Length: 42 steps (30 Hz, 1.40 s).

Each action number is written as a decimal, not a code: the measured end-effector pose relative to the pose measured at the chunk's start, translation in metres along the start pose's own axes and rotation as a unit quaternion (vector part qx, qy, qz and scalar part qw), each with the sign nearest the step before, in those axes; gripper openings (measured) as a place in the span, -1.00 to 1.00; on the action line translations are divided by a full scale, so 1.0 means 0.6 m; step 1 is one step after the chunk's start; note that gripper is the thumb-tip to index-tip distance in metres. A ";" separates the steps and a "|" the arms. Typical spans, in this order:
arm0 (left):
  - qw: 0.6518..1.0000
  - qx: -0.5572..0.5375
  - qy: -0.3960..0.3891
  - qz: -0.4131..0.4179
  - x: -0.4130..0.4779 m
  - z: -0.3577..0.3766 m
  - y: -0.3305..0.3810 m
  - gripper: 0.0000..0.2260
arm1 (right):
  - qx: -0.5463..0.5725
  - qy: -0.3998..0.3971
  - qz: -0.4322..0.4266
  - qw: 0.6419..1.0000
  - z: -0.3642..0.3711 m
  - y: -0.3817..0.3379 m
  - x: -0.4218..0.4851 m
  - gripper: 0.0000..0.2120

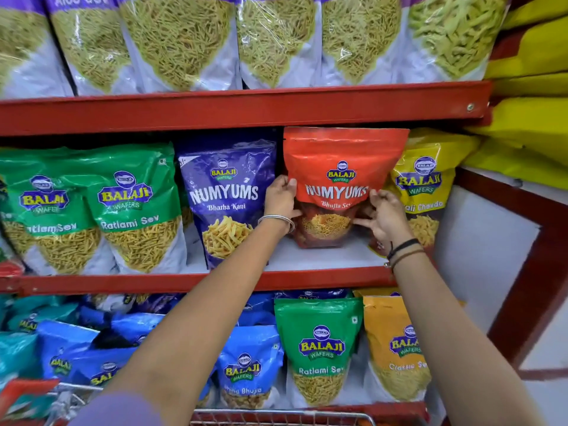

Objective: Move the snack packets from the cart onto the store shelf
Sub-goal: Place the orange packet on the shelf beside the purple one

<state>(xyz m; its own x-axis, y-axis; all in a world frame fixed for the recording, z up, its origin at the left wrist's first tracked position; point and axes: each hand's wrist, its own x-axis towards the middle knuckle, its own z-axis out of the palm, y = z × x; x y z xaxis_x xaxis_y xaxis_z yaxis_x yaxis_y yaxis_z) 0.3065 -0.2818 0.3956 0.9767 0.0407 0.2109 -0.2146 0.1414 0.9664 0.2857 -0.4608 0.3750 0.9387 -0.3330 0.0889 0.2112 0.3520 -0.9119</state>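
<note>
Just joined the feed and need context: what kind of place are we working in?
Most likely a grocery store snack aisle: red shelves packed with branded snack packets, a wire cart below, and both hands standing a red packet on the middle shelf.

"Numyums Bhujia Sev" on red packet [338,186]

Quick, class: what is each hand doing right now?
Left hand: closed on the red Numyums packet, gripping its left edge.
Right hand: closed on the same packet's right edge.
</note>
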 end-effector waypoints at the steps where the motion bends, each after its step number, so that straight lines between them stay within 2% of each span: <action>1: 1.000 0.009 0.028 0.000 0.014 0.003 -0.003 -0.78 | -0.003 0.008 0.016 1.000 0.005 -0.003 0.012 -0.92; 3: 0.995 0.041 0.086 -0.001 0.042 0.007 -0.013 -0.76 | -0.018 0.029 0.047 0.998 0.016 -0.007 0.033 -0.97; 5: 0.989 0.079 0.125 0.005 0.065 0.005 -0.024 -0.83 | -0.038 0.041 0.063 0.996 0.028 -0.008 0.045 -0.90; 7: 0.984 0.104 0.142 0.012 0.083 0.003 -0.032 -0.85 | -0.049 0.052 0.063 0.995 0.039 -0.008 0.051 -0.93; 9: 0.980 0.138 0.144 0.027 0.095 0.001 -0.038 -0.80 | -0.053 0.071 0.046 0.995 0.043 -0.006 0.058 -0.87; 10: 0.979 0.151 0.134 0.039 0.096 0.002 -0.042 -0.76 | -0.054 0.068 0.035 0.996 0.042 -0.003 0.060 -0.83; 12: 0.981 0.166 0.088 0.056 0.080 0.002 -0.054 -0.63 | -0.057 0.024 0.024 0.998 0.037 0.008 0.057 -0.60; 14: 0.979 0.195 0.033 0.048 0.053 -0.002 -0.081 -0.49 | -0.069 -0.025 0.026 0.997 0.024 0.032 0.045 -0.39; 16: 0.975 0.219 -0.028 0.032 0.026 -0.009 -0.117 -0.45 | -0.106 -0.049 0.046 0.992 0.010 0.063 0.031 -0.25; 19: 0.972 0.205 -0.111 0.026 -0.005 -0.018 -0.146 -0.42 | -0.148 -0.063 0.086 0.983 -0.004 0.094 0.020 -0.11; 21: 0.974 0.182 -0.134 0.003 -0.014 -0.021 -0.144 -0.31 | -0.183 -0.059 0.086 0.978 -0.010 0.094 0.016 0.03; 23: 0.980 0.142 -0.140 -0.015 -0.017 -0.024 -0.136 -0.31 | -0.199 -0.060 0.073 0.975 -0.014 0.090 0.009 0.11; 29: 0.977 0.133 -0.158 -0.049 -0.039 -0.040 -0.123 -0.32 | -0.183 -0.069 0.052 0.979 -0.040 0.091 -0.008 -0.18; 32: 0.976 0.121 -0.173 -0.058 -0.057 -0.057 -0.119 -0.43 | -0.186 -0.086 0.061 0.977 -0.060 0.086 -0.025 -0.15; 36: 0.968 0.133 -0.190 -0.092 -0.075 -0.071 -0.105 -0.18 | -0.183 -0.096 0.073 0.976 -0.075 0.072 -0.047 -0.09; 40: 0.967 0.119 -0.190 -0.123 -0.085 -0.078 -0.093 -0.25 | -0.166 -0.112 0.077 0.977 -0.075 0.059 -0.071 -0.11; 42: 0.964 0.149 -0.196 -0.105 -0.098 -0.077 -0.088 -0.25 | -0.153 -0.110 0.065 0.980 -0.072 0.064 -0.086 -0.13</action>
<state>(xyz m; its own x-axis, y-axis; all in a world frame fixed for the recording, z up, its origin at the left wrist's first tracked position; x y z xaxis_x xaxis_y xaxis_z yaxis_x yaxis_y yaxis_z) 0.2602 -0.2462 0.3254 0.9396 -0.3422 -0.0111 -0.0561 -0.1861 0.9809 0.2335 -0.4680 0.3182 0.9954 -0.0936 0.0187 0.0270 0.0891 -0.9957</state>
